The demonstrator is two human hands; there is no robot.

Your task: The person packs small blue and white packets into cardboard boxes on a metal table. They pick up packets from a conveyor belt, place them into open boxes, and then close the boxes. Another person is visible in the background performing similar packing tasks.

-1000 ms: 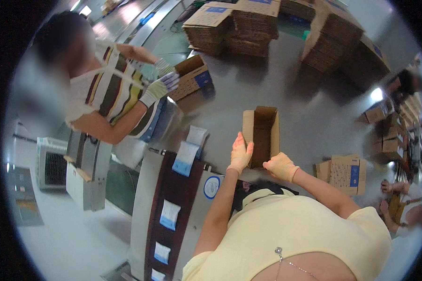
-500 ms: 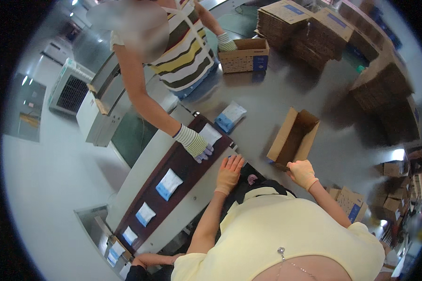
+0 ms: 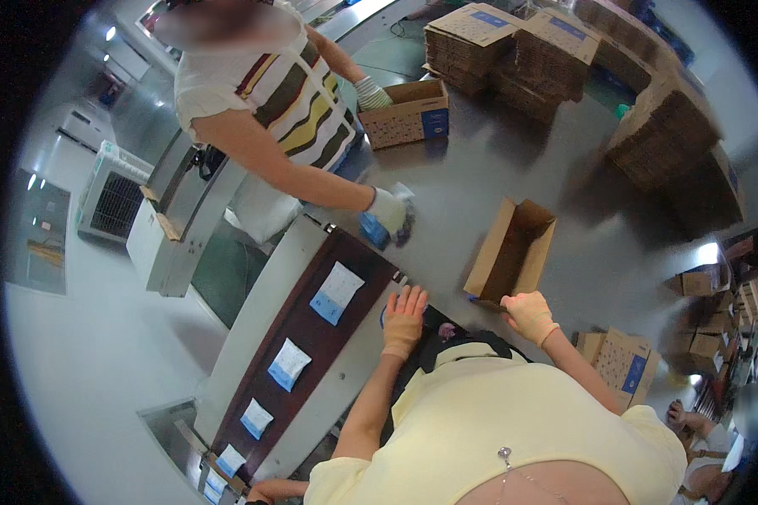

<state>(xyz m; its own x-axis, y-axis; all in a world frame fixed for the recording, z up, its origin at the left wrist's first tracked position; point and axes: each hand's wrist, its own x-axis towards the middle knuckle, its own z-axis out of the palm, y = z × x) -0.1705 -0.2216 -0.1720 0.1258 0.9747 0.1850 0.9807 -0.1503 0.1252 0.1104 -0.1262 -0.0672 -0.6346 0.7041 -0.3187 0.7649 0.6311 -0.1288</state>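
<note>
My right hand (image 3: 531, 318) pinches the near edge of an open, tall-sided cardboard box (image 3: 485, 263) standing on the metal table. Its inside looks bare brown where I can see it. My left hand (image 3: 403, 321) lies with fingers stretched out at the end of the conveyor, holding nothing. Along the dark red conveyor belt (image 3: 309, 316) lie several white and blue soft packets, the nearest packet (image 3: 338, 292) being close to the belt's end. A co-worker's gloved hand (image 3: 387, 212) is over a blue packet (image 3: 374, 229) on the table just beyond the belt.
Beside the co-worker, another printed carton (image 3: 408, 120) stands with the co-worker's other gloved hand at it. Stacks of flat cardboard (image 3: 467, 50) rise at the back and far right (image 3: 661, 126). A printed carton (image 3: 619, 366) sits right of my right arm. The metal table (image 3: 467, 172) spreads between.
The packets have travelled up the belt toward its far end. The co-worker's gloved hand has moved from the belt packet to the table beyond. My hands keep nearly the same pose.
</note>
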